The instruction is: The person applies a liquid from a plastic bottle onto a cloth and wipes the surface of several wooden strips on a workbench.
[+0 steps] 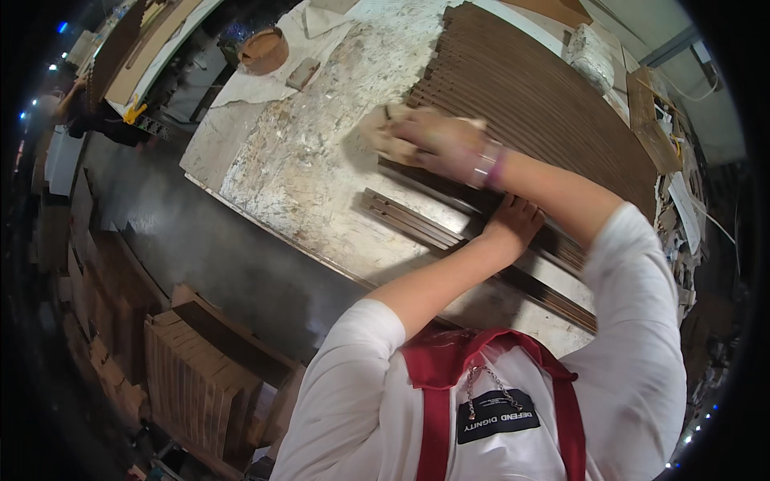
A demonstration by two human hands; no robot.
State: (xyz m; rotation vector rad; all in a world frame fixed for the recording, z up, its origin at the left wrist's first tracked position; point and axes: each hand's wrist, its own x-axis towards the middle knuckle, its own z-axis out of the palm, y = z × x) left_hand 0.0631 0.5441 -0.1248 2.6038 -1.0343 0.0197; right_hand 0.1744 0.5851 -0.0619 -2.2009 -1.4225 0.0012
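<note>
My right hand [449,148], gloved with a bracelet at the wrist, crosses over my left forearm and is smeared by motion. It grips a crumpled pale rag [389,135] at the end of a dark wooden strip. Farther along that strip, my bare left hand [517,223] is closed over it, fingers curled round the far edge. On the near side lie several loose brown strips [409,222] side by side. Beyond my hands, a broad row of dark brown strips [521,96] lies closely packed on the worktable [265,192].
A round brown tub [264,51] and a small block [303,74] sit on a pale cloth at the far left. A plastic-wrapped bundle [589,58] lies at the far right. Stacked brown panels [200,377] stand on the floor, left of the table. Another person [100,124] is at far left.
</note>
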